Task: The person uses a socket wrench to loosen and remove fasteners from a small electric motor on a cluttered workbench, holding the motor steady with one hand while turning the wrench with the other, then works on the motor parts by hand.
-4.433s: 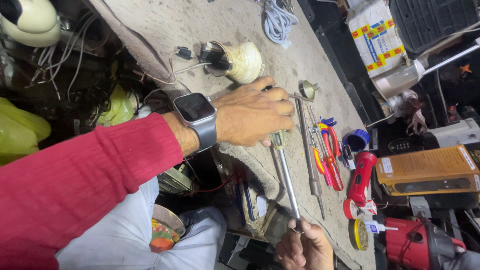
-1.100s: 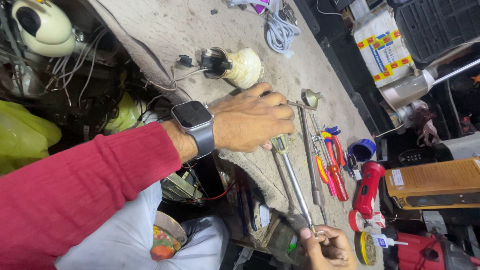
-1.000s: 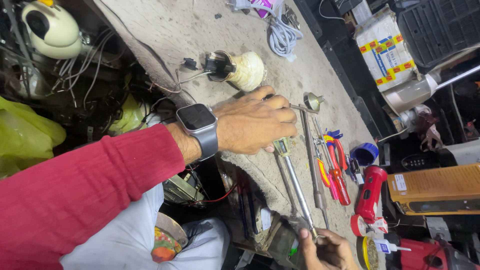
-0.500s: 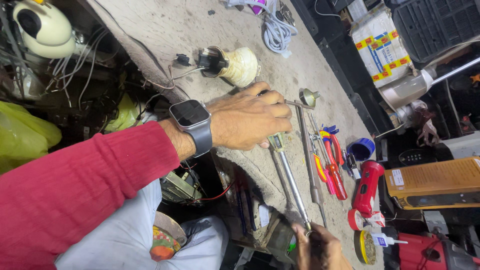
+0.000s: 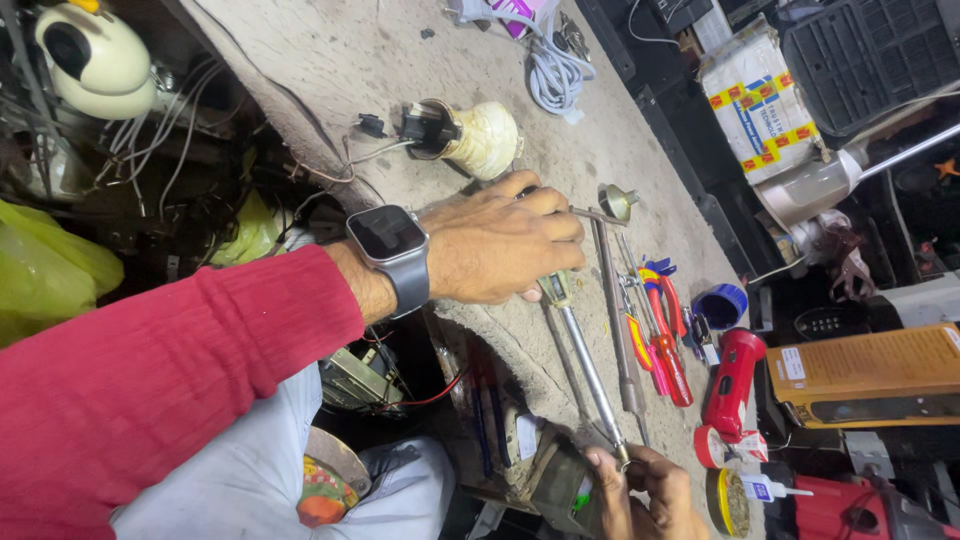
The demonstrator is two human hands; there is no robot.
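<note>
My left hand [image 5: 500, 250], with a smartwatch [image 5: 390, 245] on the wrist and a red sleeve behind it, is closed around the greenish handle of a long screwdriver [image 5: 585, 365] on the concrete bench [image 5: 330, 60]. The metal shaft runs down to my right hand [image 5: 645, 490] at the bottom edge. That hand pinches the shaft's tip together with a small part that is mostly hidden in the fingers.
A cream motor part with wires [image 5: 480, 140] lies just beyond my left hand. Pliers with red and yellow grips [image 5: 655, 330], a long metal rod [image 5: 615, 310], a red torch [image 5: 730, 380], a blue cap [image 5: 722, 305] and coiled grey cable [image 5: 555, 70] lie on the bench. Boxes stand at the right.
Both hands stay on the screwdriver. My right hand has shifted slightly at the tip; the view has wobbled a little.
</note>
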